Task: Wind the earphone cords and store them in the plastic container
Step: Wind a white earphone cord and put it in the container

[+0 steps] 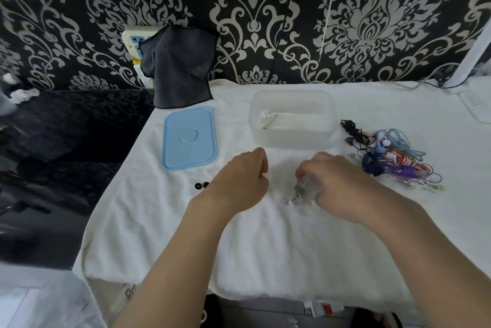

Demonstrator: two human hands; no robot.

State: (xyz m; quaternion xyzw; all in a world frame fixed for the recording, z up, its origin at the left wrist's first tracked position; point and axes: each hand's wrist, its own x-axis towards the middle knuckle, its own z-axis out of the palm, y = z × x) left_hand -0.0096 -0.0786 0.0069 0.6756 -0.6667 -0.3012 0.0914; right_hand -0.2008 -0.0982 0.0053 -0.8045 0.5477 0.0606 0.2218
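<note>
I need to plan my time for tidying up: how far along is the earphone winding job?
Early on. Done: one wound white earphone lies in the open plastic container; its blue lid sits aside. In hand: the right hand grips a pale cord, blurred, with the left hand curled beside it. Left: the tangled pile of coloured earphones right of the container.

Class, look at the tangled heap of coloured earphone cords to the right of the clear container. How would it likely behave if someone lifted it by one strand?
The heap of cords would probably sag and trail, since its thin strands lie in loose loops. It likely comes up as one clump, because the colours are interwoven. It looks light, and earbuds might dangle and swing.
</note>
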